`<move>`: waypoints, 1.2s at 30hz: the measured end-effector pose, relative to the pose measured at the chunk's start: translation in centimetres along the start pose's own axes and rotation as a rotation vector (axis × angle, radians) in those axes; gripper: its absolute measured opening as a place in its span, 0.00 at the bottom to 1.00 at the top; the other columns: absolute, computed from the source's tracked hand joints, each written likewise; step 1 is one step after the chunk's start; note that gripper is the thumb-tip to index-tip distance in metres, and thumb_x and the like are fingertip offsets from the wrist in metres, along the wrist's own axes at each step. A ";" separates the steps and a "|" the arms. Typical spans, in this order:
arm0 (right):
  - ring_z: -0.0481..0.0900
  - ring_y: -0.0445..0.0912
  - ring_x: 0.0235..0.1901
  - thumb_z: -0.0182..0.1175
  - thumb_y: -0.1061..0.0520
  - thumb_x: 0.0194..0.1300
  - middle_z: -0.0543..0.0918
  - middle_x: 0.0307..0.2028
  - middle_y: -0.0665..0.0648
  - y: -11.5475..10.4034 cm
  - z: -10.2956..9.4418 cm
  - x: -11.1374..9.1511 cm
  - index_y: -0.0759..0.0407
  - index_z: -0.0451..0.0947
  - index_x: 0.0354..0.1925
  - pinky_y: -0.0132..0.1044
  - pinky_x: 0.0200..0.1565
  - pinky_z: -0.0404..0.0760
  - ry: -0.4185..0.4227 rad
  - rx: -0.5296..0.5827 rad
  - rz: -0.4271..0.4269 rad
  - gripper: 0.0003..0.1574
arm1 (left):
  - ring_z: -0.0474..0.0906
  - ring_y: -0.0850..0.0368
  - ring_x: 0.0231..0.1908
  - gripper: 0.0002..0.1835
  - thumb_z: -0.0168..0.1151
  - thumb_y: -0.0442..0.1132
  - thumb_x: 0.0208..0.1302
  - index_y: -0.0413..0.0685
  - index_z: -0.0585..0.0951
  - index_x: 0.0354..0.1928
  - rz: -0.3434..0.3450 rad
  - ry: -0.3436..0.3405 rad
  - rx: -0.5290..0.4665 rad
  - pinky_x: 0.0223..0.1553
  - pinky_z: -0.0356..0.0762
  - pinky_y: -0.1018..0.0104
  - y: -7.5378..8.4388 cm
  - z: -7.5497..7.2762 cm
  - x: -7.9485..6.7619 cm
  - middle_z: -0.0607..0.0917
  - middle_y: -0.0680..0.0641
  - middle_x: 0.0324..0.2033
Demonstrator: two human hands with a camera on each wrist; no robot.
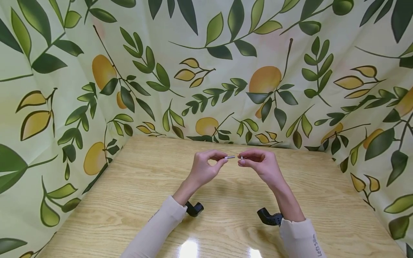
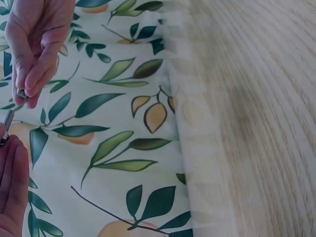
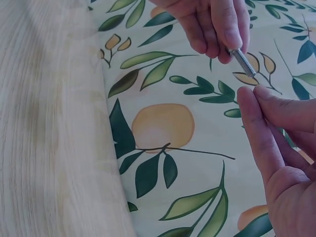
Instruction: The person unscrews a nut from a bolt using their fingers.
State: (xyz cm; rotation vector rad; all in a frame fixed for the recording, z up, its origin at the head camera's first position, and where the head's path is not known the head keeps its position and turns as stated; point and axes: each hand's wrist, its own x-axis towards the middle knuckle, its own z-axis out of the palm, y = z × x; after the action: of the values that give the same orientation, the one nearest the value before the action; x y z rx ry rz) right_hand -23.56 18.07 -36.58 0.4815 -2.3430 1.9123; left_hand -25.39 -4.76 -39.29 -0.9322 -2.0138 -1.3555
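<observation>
Thumb and fingers of my left hand (image 1: 206, 165) pinch a silver threaded bolt (image 1: 230, 157) near one end. Its threaded shaft (image 3: 244, 64) points across at my right hand (image 1: 261, 165), as the right wrist view shows. Between the right thumb and fingers sits a small metal piece (image 2: 21, 92), which looks like a nut. The fingertips cover most of it. Both hands are raised over the far part of the table, with a narrow gap between the bolt's free end and the right fingertips.
The light wooden table (image 1: 145, 172) reaches back to a cloth backdrop (image 1: 219, 107) printed with leaves and fruit, which also rises at both sides. Black curved wrist mounts (image 1: 270, 217) stick out inward from both cuffs. Bright reflections lie along the near part of the table.
</observation>
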 end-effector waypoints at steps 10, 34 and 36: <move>0.91 0.39 0.38 0.70 0.63 0.65 0.92 0.39 0.49 0.3 -0.3 0.2 0.74 0.82 0.52 0.33 0.48 0.89 0.033 -0.019 0.040 0.20 | 0.89 0.58 0.32 0.05 0.74 0.32 0.62 0.41 0.90 0.39 -0.152 -0.051 -0.017 0.36 0.87 0.72 -0.5 -0.3 0.2 0.93 0.46 0.34; 0.87 0.35 0.32 0.68 0.64 0.65 0.90 0.41 0.65 0.7 -0.2 0.4 0.68 0.85 0.48 0.30 0.40 0.88 0.179 -0.227 0.083 0.13 | 0.76 0.65 0.30 0.04 0.73 0.36 0.64 0.46 0.89 0.31 -0.273 -0.767 0.389 0.35 0.76 0.71 -7.2 0.2 0.0 0.88 0.54 0.27; 0.86 0.34 0.33 0.69 0.64 0.65 0.90 0.41 0.65 0.7 -0.3 0.5 0.67 0.85 0.48 0.27 0.39 0.86 0.189 -0.235 0.089 0.13 | 0.77 0.65 0.29 0.03 0.72 0.35 0.63 0.46 0.90 0.31 -0.266 -0.783 0.394 0.35 0.76 0.71 -7.3 0.2 0.0 0.89 0.54 0.27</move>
State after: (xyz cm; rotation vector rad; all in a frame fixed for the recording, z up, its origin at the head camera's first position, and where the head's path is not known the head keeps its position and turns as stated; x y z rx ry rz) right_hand -24.23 18.36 -37.08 0.1715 -2.4548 1.6043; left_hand -31.10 -6.47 -43.49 -1.1389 -2.9365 -0.6857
